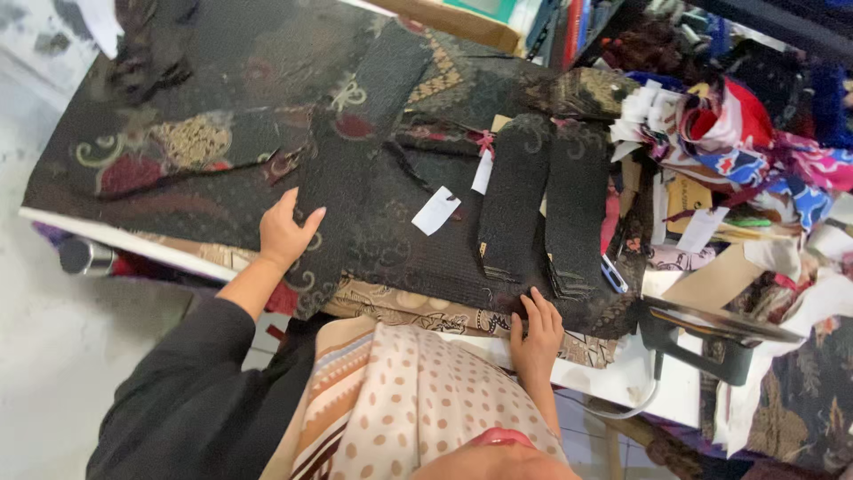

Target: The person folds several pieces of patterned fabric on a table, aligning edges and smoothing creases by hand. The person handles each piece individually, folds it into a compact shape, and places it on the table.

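so far, in the head view, the dark patterned cloth (222,133) lies spread over most of the tabletop (622,378), and several black cut pieces already rest on top of it: one long strip (355,151) runs from the upper middle of the frame down toward the lower left, and two shorter strips (515,200) lie side by side right of centre. judging by that, the cutting of these pieces looks done, while sorting or lining them up looks unfinished, since the pieces lie at different angles and small white paper tags (435,211) sit loose among them. the left hand (286,233) lies flat, its grip open, fingers pressing the lower part of the long strip just left of centre. the right hand (536,338) sits at the lower middle, fingers spread and open, tips touching the near edge of the cloth just below the two shorter strips; it clasps nothing. as for containers, none shows clearly as a box or bin with contents; at the right edge of the frame a loose heap of coloured fabric scraps (746,151) and paper pieces is piled beside the cloth, and whether anything holds it cannot be told. at the lower right a dark metal tool (711,333) stands on the white surface.
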